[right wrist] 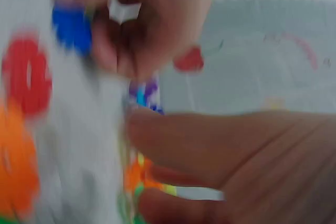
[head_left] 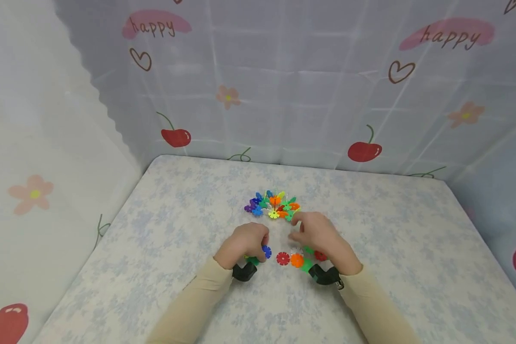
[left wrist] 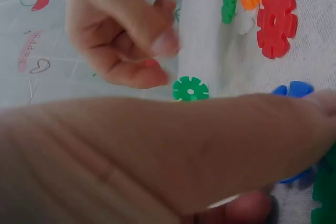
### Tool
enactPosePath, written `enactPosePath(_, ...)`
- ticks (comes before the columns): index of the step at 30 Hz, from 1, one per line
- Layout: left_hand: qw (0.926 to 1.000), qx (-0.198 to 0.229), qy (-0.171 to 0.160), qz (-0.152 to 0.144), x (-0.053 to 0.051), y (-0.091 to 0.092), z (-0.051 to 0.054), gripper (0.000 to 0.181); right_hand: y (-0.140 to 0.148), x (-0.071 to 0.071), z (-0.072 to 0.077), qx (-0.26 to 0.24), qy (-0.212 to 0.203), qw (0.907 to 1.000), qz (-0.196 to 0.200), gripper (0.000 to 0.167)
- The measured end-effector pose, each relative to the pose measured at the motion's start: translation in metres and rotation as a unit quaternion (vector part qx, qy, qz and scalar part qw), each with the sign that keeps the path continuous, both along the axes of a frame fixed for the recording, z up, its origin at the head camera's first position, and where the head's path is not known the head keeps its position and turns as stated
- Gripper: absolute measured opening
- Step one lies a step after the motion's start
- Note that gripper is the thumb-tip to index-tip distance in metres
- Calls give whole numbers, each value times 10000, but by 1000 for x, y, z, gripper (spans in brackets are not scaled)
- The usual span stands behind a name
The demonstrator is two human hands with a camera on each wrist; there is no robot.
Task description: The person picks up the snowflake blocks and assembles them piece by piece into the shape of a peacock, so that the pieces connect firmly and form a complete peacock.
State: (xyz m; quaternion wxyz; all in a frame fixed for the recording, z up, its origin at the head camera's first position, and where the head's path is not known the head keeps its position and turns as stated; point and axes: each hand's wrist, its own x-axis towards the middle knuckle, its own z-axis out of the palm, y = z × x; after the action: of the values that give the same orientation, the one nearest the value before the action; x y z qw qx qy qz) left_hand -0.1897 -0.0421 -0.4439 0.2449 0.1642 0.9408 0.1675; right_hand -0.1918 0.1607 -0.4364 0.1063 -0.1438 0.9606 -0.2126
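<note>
A person's bare hands work over a pale, blue-flowered desk (head_left: 176, 205). Left of centre in the head view, the left hand (head_left: 247, 240) curls its thumb and fingers around a blue disc (head_left: 266, 252) in a small pinching grip; whether the disc is raised, I cannot tell. Right of centre, the right hand (head_left: 318, 232) has its thumb and fingers parted in an empty grip, near a cluster of joined coloured discs (head_left: 275, 200) at the frame's centre. Below the cluster lie a loose red disc (head_left: 283, 258) and an orange disc (head_left: 297, 260). The left wrist view adds a large green disc (left wrist: 326, 195) at its lower right, largely hidden in the head view; the blurred right wrist view shows the blue disc between the left thumb and fingers.
</note>
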Motion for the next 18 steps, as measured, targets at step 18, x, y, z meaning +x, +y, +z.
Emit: enactPosePath(18, 8487, 4794, -494, 2177, -20, -20, 11, 25, -6, 0, -18, -1123, -994, 9789, 1389, 20)
